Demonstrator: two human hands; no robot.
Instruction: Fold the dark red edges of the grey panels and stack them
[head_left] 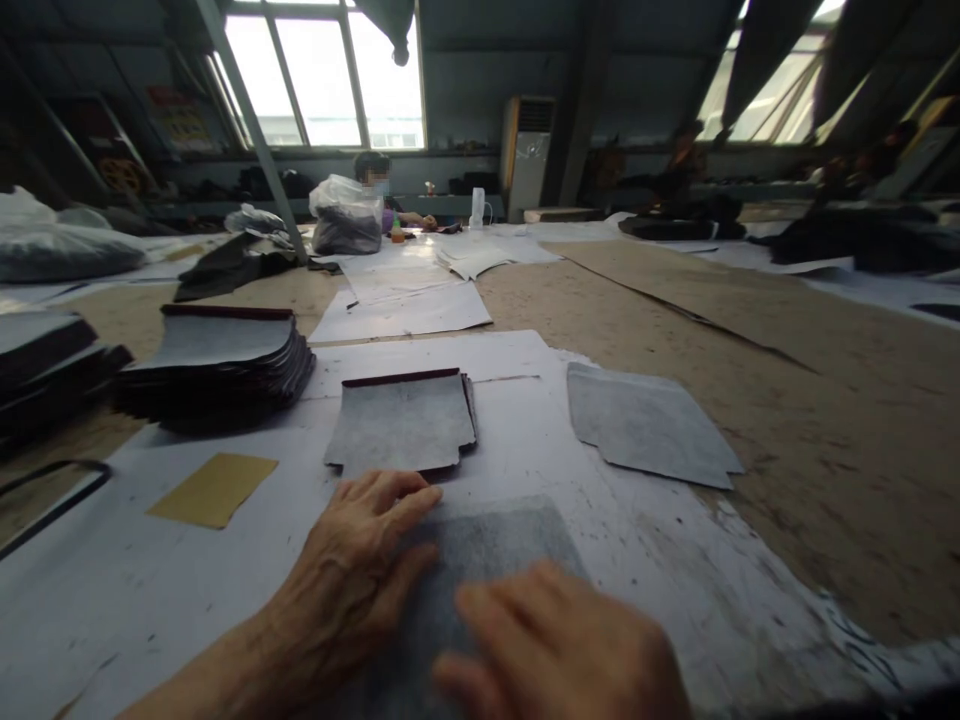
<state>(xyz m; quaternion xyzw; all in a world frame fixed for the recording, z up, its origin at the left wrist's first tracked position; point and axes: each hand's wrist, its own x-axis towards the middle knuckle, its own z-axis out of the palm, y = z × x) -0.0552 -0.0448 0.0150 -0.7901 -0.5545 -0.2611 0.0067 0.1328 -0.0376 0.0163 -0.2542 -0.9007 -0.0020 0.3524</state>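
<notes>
Both hands press flat on a grey felt-like sheet (487, 560) lying at 6 o'clock on the white paper-covered table (675, 560). The left hand (360, 570) lies open, palm down, fingers spread across the sheet's left edge; it grips nothing. The right hand (555, 650), blurred and nearest the camera, also rests open with loose fingers on the sheet's lower part, closed around nothing.

The sheet has a mottled, fibrous, matte surface and a roughly rectangular outline with soft corners. Just beyond it at 12 o'clock lies a small stack of similar grey pieces (403, 420), notched at the lower corners and showing a dark maroon edge along the top. At 2 o'clock a single grey piece (645, 425) lies flat, apart from the others. At 10 o'clock stands a taller fanned stack of dark pieces (221, 365), its top one grey. At 9 o'clock lies a tan cardboard rectangle (214, 488), smooth and flat. Brown fibreboard (750, 330) covers the table towards 1 o'clock.

Far off at 12 o'clock another person (373, 170) sits behind a filled plastic bag (346, 215). The wall sign at 11 o'clock is too blurred to read.
</notes>
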